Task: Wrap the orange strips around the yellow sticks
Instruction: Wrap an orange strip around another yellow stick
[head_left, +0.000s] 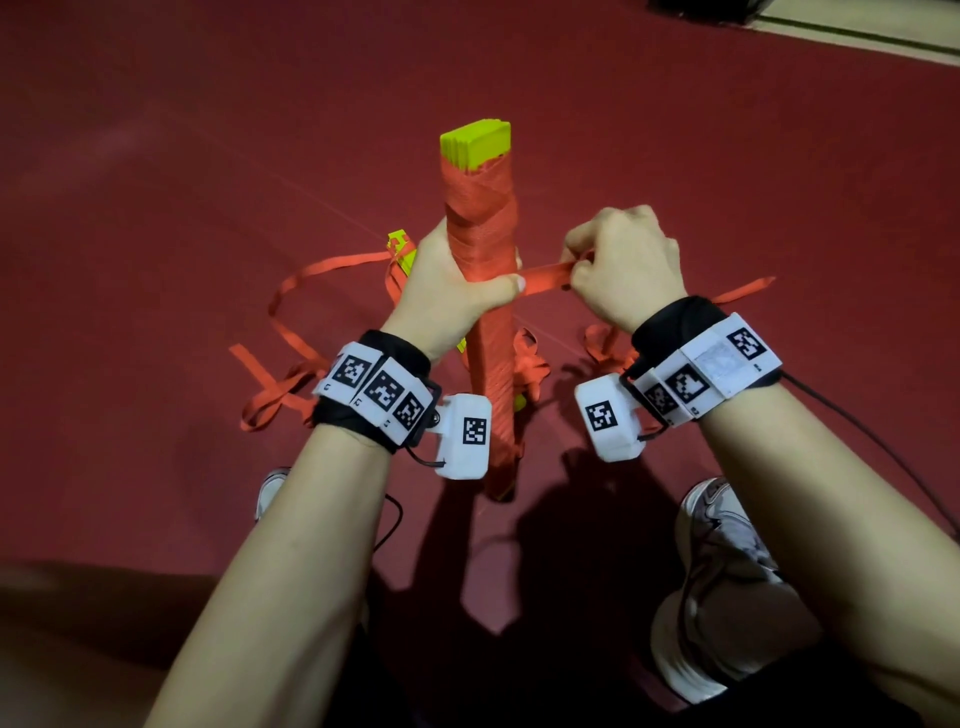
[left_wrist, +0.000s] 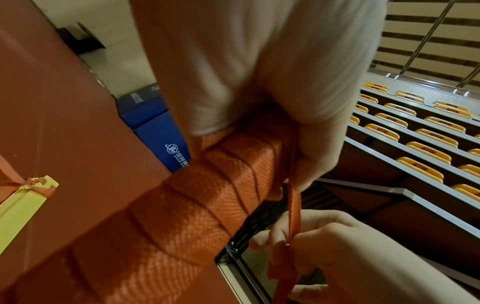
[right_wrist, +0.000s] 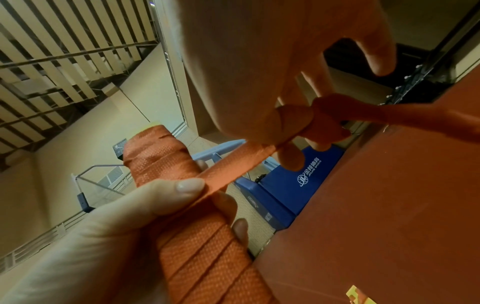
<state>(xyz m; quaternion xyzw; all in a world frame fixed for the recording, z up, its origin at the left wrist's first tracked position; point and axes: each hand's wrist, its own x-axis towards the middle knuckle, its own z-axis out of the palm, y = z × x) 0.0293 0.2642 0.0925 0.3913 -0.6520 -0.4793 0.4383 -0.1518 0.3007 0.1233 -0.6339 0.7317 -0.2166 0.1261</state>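
Note:
A bundle of yellow sticks (head_left: 475, 144) stands upright on the red floor, wound nearly top to bottom in orange strip (head_left: 480, 223); only its yellow top shows. My left hand (head_left: 447, 283) grips the wrapped bundle (left_wrist: 197, 205) at mid-height, thumb pressing the strip against it. A taut length of strip (head_left: 545, 273) runs right from the thumb to my right hand (head_left: 618, 265), which pinches it (right_wrist: 293, 135) between thumb and fingers. The loose tail (head_left: 748, 288) trails behind the right wrist.
More yellow sticks (head_left: 402, 254) lie on the floor behind my left hand, tangled with loose orange strips (head_left: 291, 332) spread to the left and under the wrists. My shoes (head_left: 727, 525) flank the bundle's base. A blue mat (right_wrist: 280, 185) lies farther off.

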